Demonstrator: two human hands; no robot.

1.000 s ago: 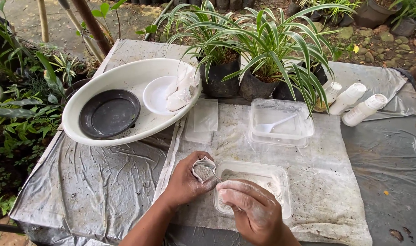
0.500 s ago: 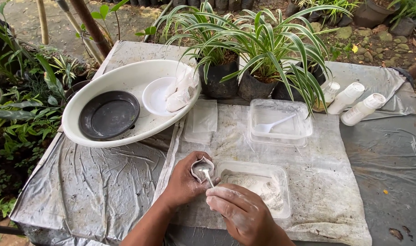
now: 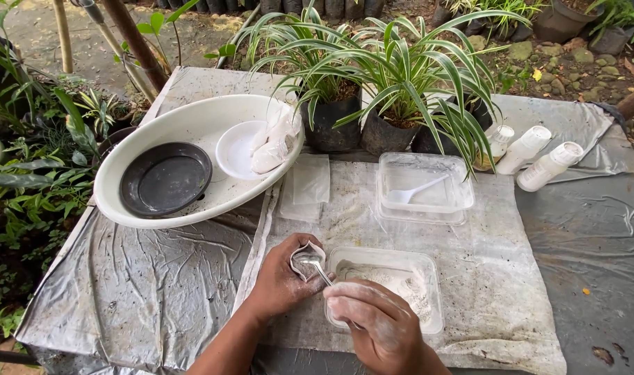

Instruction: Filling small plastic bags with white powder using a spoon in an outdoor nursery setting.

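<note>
Left hand (image 3: 282, 281) holds a small pouch (image 3: 307, 258) open, mouth up, just left of the near tub (image 3: 390, 286). Right hand (image 3: 376, 326) pinches a spoon (image 3: 317, 266) with its bowl inside the pouch mouth. Both hands closed around what they hold, right one dusted white.

Progress, as I judge it: mid-fill. Near tub has white powder (image 3: 400, 281) spread across its bottom, a fair amount left. Can't tell how full the pouch is; the inside is mostly hidden by my fingers. Pouch not sealed.

Around the near tub:
- Behind it, a second clear tub (image 3: 428, 187) with a white plastic spoon (image 3: 414, 192) inside, otherwise looks empty.
- Behind-left, flat clear bags (image 3: 306, 184) lying on the counter (image 3: 150, 278), look unfilled.
- Far left-behind, white oval basin (image 3: 157, 139) with a black dish (image 3: 165, 179), a white dish (image 3: 235, 149) and a crumpled white bag (image 3: 274, 142).
- Behind-right, three white bottles (image 3: 542, 158) lying near the potted plants (image 3: 400, 83), lids on.

So: one pouch in hand, powder and bags remaining.
</note>
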